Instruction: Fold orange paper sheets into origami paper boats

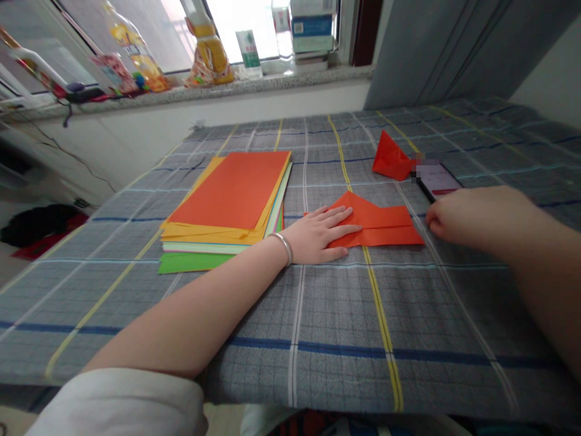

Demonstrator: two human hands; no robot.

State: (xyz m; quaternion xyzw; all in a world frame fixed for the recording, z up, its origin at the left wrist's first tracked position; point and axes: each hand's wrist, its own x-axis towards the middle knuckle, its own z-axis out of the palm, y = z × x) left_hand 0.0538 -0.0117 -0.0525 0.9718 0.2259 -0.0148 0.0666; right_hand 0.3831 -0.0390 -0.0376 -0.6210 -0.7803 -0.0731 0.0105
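Observation:
My left hand (318, 235), with a silver bangle at the wrist, lies flat with fingers spread on a folded orange sheet of paper (388, 227). The paper has a peaked left part, partly under my fingers, and a creased strip running right. My right hand (472, 218) is curled at the near edge of a smartphone (438, 177) with a lit screen. Some of its fingers are hidden, and I cannot tell whether it touches the phone. Just left of the phone stands a folded red-orange paper piece (390, 158) with a pointed top.
Left of my hand lies a stack of coloured paper (233, 191), orange on top, yellow, white and green below. A grey checked cloth (336, 315) covers the table. Behind it, the windowsill (272, 85) holds bottles, a tube (248, 49) and boxes (312, 30).

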